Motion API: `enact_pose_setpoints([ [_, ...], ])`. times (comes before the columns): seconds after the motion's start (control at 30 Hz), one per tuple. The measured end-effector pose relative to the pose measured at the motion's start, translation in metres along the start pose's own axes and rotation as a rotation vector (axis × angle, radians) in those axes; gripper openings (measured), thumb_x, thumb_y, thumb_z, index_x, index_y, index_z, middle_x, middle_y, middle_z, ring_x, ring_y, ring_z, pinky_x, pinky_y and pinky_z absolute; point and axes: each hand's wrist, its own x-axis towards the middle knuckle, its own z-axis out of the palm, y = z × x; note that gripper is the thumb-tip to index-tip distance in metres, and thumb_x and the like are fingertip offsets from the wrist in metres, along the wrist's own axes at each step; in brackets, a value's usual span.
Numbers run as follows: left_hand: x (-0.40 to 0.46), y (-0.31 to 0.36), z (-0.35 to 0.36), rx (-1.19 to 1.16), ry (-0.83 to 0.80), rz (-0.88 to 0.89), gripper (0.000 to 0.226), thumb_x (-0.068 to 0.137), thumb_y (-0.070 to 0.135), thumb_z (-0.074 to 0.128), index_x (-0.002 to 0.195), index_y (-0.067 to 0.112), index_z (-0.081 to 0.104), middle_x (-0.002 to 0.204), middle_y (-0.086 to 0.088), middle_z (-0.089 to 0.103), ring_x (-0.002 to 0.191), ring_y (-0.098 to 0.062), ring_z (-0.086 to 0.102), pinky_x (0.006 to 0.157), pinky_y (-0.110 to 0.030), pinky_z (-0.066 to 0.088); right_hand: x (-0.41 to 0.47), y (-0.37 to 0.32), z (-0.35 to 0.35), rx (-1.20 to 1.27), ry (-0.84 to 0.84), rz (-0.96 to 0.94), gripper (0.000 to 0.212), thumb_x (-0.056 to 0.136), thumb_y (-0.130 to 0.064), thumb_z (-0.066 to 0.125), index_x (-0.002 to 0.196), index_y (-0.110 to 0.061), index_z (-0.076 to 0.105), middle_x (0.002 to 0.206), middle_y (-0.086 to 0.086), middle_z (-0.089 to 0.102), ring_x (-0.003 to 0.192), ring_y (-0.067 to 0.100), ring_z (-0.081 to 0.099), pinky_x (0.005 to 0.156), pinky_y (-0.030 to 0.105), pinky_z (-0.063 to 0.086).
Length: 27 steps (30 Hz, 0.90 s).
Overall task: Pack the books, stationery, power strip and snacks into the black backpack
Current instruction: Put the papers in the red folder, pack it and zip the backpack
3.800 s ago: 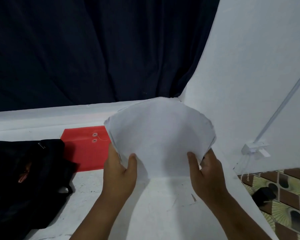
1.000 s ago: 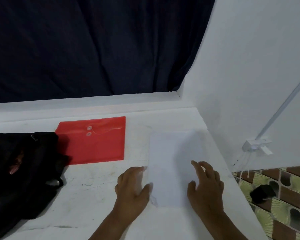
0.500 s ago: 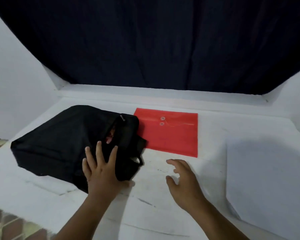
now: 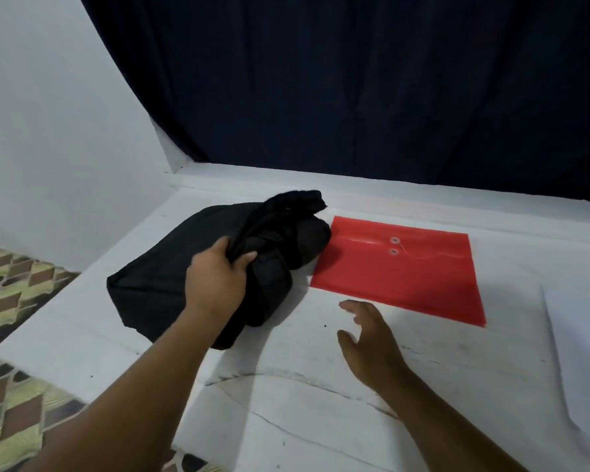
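The black backpack (image 4: 171, 277) lies on its side on the white table (image 4: 286, 396), left of centre. My left hand (image 4: 215, 277) grips a bunched fold of its fabric near the top, and part of the bag is lifted and crumpled. A red string-tie envelope (image 4: 402, 270) lies flat just right of the bag, touching it. My right hand (image 4: 368, 338) hovers open over the table in front of the envelope, holding nothing. A stack of white paper (image 4: 583, 352) lies at the right edge. The inside of the bag is hidden.
A dark curtain (image 4: 355, 80) hangs behind the table and a white wall (image 4: 48, 114) closes the left side. Patterned floor tiles (image 4: 11, 294) show beyond the table's left edge.
The paper was laid down at the right and both hands left it. The view swung left. My left hand went from resting flat on the backpack to gripping and bunching its fabric.
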Motion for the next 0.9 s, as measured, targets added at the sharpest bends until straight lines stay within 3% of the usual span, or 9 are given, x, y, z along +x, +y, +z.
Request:
enact_pose_setpoints([
  [0.1, 0.028, -0.001, -0.023, -0.184, 0.046, -0.08, 0.022, 0.093, 0.035, 0.067, 0.104, 0.016, 0.066, 0.096, 0.0, 0.071, 0.091, -0.023, 0.063, 0.087, -0.035, 0.05, 0.022, 0.012, -0.001, -0.301, 0.069, -0.026, 0.05, 0.089, -0.019, 0.065, 0.137, -0.02, 0.049, 0.147, 0.001, 0.047, 0.139, 0.021, 0.039, 0.116, 0.041, 0.034],
  [0.23, 0.061, -0.001, -0.047, -0.292, 0.121, -0.079, 0.011, 0.094, 0.031, 0.066, 0.097, 0.02, 0.064, 0.092, 0.003, 0.067, 0.091, -0.02, 0.062, 0.084, -0.03, 0.045, 0.04, 0.03, -0.015, -0.435, 0.037, 0.139, 0.061, 0.097, -0.032, 0.057, 0.15, -0.021, 0.03, 0.159, 0.002, 0.028, 0.15, 0.025, 0.017, 0.121, 0.048, 0.021],
  [0.37, 0.089, -0.004, -0.057, -0.36, 0.148, -0.104, 0.024, 0.095, 0.03, 0.065, 0.114, 0.015, 0.068, 0.101, 0.005, 0.068, 0.096, -0.014, 0.061, 0.086, -0.026, 0.044, 0.04, 0.041, -0.014, -0.58, 0.072, 0.123, 0.056, 0.095, -0.05, 0.051, 0.144, -0.024, 0.04, 0.146, 0.0, 0.044, 0.138, 0.025, 0.034, 0.114, 0.046, 0.03],
  [0.5, 0.103, -0.008, -0.049, -0.405, 0.124, -0.109, 0.026, 0.094, 0.031, 0.066, 0.116, 0.016, 0.068, 0.103, 0.004, 0.069, 0.099, -0.016, 0.063, 0.091, -0.03, 0.048, 0.03, 0.048, -0.018, -0.608, 0.254, 0.059, 0.041, 0.092, -0.062, 0.044, 0.103, -0.032, 0.071, 0.107, -0.005, 0.068, 0.107, 0.026, 0.057, 0.098, 0.045, 0.038],
  [0.57, 0.104, -0.008, -0.04, -0.412, 0.103, -0.108, 0.025, 0.094, 0.032, 0.065, 0.114, 0.017, 0.068, 0.101, 0.005, 0.068, 0.098, -0.016, 0.063, 0.091, -0.031, 0.048, 0.023, 0.056, -0.023, -0.597, 0.279, 0.061, 0.049, 0.085, -0.068, 0.039, 0.078, -0.031, 0.071, 0.09, -0.008, 0.07, 0.095, 0.024, 0.06, 0.094, 0.045, 0.039],
  [0.67, 0.102, -0.005, -0.022, -0.395, 0.065, -0.107, 0.022, 0.094, 0.032, 0.065, 0.11, 0.017, 0.068, 0.098, 0.004, 0.067, 0.096, -0.018, 0.062, 0.089, -0.031, 0.046, 0.017, 0.069, -0.027, -0.504, 0.298, 0.096, 0.039, 0.077, -0.065, 0.062, 0.063, -0.029, 0.058, 0.089, -0.011, 0.058, 0.095, 0.016, 0.05, 0.093, 0.043, 0.038],
  [0.8, 0.091, 0.001, 0.002, -0.367, -0.008, -0.085, 0.031, 0.095, 0.032, 0.065, 0.121, 0.015, 0.067, 0.108, 0.002, 0.068, 0.102, -0.017, 0.06, 0.095, -0.031, 0.045, 0.006, 0.079, -0.044, -0.291, 0.219, -0.048, 0.031, 0.063, -0.035, 0.088, 0.083, -0.023, 0.067, 0.104, -0.012, 0.062, 0.101, 0.022, 0.061, 0.088, 0.031, 0.044],
  [0.87, 0.084, 0.004, 0.013, -0.338, -0.04, -0.06, 0.032, 0.094, 0.031, 0.066, 0.122, 0.015, 0.066, 0.105, 0.003, 0.066, 0.097, -0.013, 0.056, 0.09, -0.028, 0.04, -0.001, 0.085, -0.06, -0.33, 0.114, -0.102, 0.05, 0.065, -0.029, 0.083, 0.111, -0.032, 0.066, 0.119, -0.016, 0.056, 0.116, 0.019, 0.058, 0.105, 0.037, 0.036],
  [0.9, 0.079, 0.006, 0.018, -0.32, -0.059, -0.044, 0.03, 0.094, 0.032, 0.066, 0.119, 0.015, 0.067, 0.102, 0.003, 0.066, 0.095, -0.014, 0.057, 0.087, -0.028, 0.04, -0.006, 0.088, -0.068, -0.357, 0.049, -0.072, 0.055, 0.069, -0.024, 0.08, 0.118, -0.04, 0.06, 0.125, -0.021, 0.051, 0.127, 0.013, 0.049, 0.114, 0.038, 0.024],
])
